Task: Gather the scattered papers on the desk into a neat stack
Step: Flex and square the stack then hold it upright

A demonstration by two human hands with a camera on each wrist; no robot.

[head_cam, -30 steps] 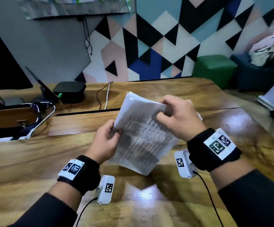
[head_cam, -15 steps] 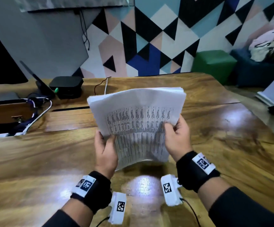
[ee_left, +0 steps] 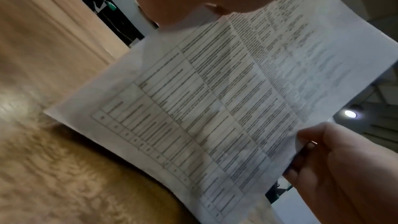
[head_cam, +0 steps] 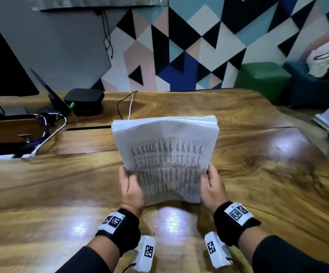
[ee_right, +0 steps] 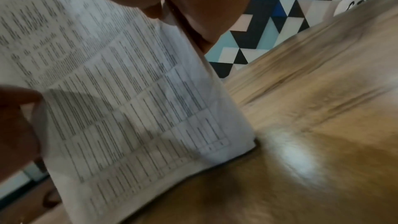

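A thick stack of white papers (head_cam: 165,154) printed with tables stands almost upright on the wooden desk (head_cam: 41,194), its lower edge at or just above the desktop. My left hand (head_cam: 131,188) grips the stack's left edge and my right hand (head_cam: 211,186) grips its right edge. The sheets' top edges line up closely. The left wrist view shows the printed page (ee_left: 215,108) with my right hand (ee_left: 344,168) pinching its far side. In the right wrist view the stack's corner (ee_right: 247,142) sits close to the desktop (ee_right: 323,125).
A black box (head_cam: 85,100), a tablet stand (head_cam: 51,93), cables (head_cam: 47,136) and a monitor (head_cam: 0,62) sit at the back left. A slot (head_cam: 89,128) runs across the desk behind the stack. A green stool (head_cam: 262,77) and a blue seat (head_cam: 315,85) stand beyond the desk's right end.
The stack went from tilted and curled to upright and squared. Both hands slid down to grip its two sides near the bottom, and it has dropped toward the desk.
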